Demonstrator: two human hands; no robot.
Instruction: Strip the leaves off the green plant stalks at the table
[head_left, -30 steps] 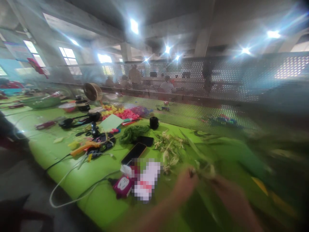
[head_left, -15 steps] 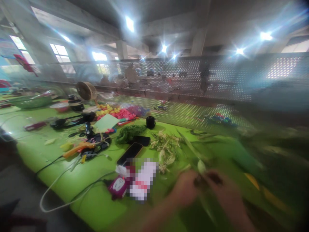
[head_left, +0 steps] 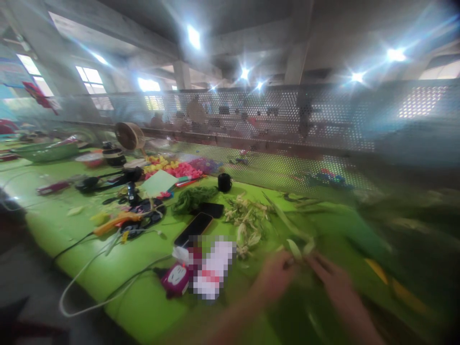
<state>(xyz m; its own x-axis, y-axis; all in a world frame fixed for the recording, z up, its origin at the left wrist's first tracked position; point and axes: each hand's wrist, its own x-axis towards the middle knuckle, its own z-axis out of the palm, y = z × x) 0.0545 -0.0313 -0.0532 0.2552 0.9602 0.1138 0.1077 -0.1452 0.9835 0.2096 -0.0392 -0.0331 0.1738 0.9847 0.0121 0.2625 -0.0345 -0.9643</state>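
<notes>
So the pale leaf (head_left: 294,249) is sticking up between the two hands, over the green tabletop (head_left: 143,299); its long axis runs up and a bit left, tip away from the person; a second pale leaf (head_left: 309,246) sits just beside it, tip leaning right, so the pair makes a loose V; half a second ago it was one bud-like piece there, and the right hand was more bunched up; the left hand (head_left: 275,278) comes in from lower left, fingers curled, pinching the first leaf at its base; the right hand (head_left: 334,282) angles in from lower right, fingers stretched forward and together near the second leaf, too blurry to tell if it's gripping; the pile of pale leaves (head_left: 247,225) lies left of all that.
</notes>
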